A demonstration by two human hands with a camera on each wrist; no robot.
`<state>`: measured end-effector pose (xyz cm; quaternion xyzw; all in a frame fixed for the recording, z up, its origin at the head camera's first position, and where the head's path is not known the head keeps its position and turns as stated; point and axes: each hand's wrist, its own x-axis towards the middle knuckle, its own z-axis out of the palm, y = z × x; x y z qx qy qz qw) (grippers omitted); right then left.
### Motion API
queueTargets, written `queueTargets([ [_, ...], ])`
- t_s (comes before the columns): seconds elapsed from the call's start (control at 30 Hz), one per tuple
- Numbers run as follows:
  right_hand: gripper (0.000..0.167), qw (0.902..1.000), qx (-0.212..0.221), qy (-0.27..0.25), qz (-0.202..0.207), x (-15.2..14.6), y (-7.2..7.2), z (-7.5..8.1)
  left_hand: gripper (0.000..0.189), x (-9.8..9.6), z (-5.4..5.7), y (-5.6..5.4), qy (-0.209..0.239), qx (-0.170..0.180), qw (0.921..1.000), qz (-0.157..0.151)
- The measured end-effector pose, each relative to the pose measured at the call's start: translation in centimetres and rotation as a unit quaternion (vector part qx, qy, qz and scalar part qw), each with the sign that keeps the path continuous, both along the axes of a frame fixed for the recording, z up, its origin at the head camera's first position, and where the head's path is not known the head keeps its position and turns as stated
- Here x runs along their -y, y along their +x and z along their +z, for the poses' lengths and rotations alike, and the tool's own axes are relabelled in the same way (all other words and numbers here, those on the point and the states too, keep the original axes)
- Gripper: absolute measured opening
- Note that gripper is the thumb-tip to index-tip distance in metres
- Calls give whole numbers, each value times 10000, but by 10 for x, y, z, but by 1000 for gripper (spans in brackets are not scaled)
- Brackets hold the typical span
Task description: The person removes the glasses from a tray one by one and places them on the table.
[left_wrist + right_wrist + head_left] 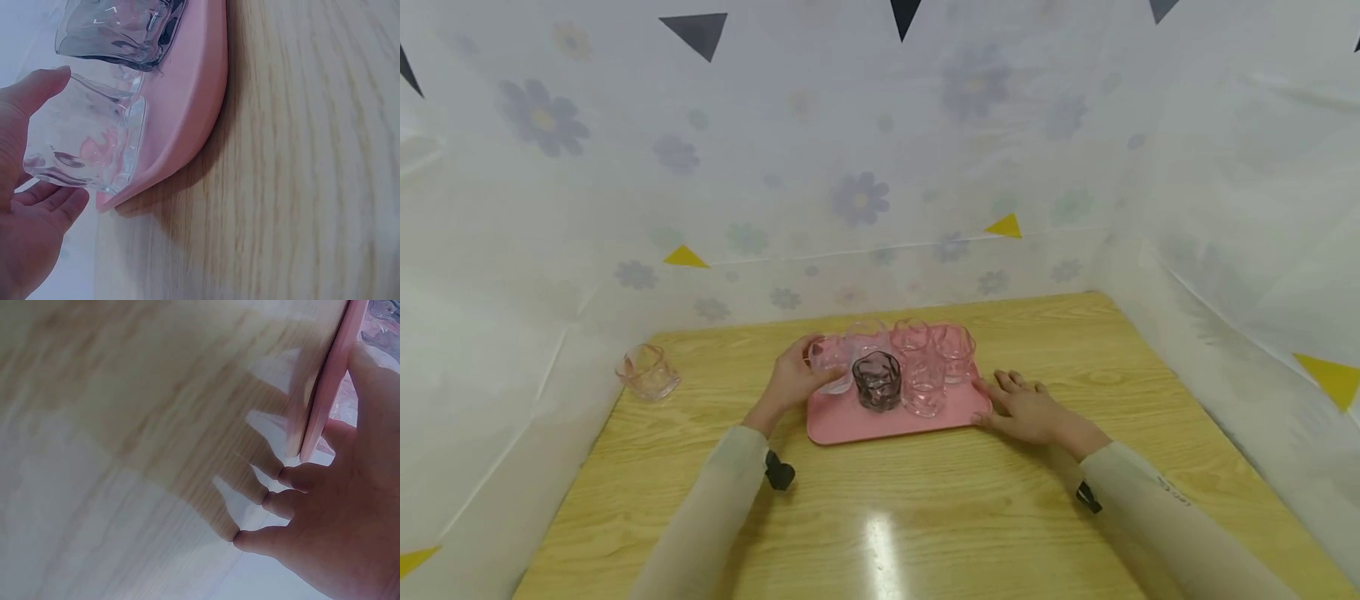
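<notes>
A pink tray (842, 427) lies on the table and bears several wavy-sided glasses. My left hand (795, 375) holds a clear glass (81, 144) at the tray's left end, its thumb on the near side and fingers round the far side. Beside that glass stands a dark grey glass (877, 383). A pale glass (923, 390) is to the right of the grey one, with pink-tinted glasses (955, 357) behind it. My right hand (1026, 410) rests at the tray's right edge, fingers spread, with some fingertips on the table and the thumb by the rim.
A lone pinkish glass (650, 375) is at the table's far left edge. The wooden table (820, 517) is bounded at the back and sides by white flower-patterned sheeting (790, 183).
</notes>
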<state>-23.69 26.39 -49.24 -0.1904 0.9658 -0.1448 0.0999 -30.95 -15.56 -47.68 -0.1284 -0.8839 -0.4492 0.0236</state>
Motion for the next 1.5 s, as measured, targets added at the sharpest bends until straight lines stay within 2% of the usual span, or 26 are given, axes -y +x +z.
queueTargets([
  [0.4,81,10000,4,-52,50,1,1,0,74,1,3,3,203,58,9995,224],
  [0.6,82,10000,58,-71,4,0,2,0,70,10,11,2,199,-146,9993,274],
  [0.97,81,9999,40,-93,6,1,3,3,78,45,24,7,151,-155,9977,643],
  [1.17,81,10000,42,-69,14,1,4,6,75,68,24,9,7,-298,9955,899],
  [1.3,80,10000,34,-61,24,1,4,5,73,84,22,12,10,-278,9928,1164],
  [1.5,81,10000,36,-58,38,1,3,4,78,108,18,19,17,-229,9880,1529],
])
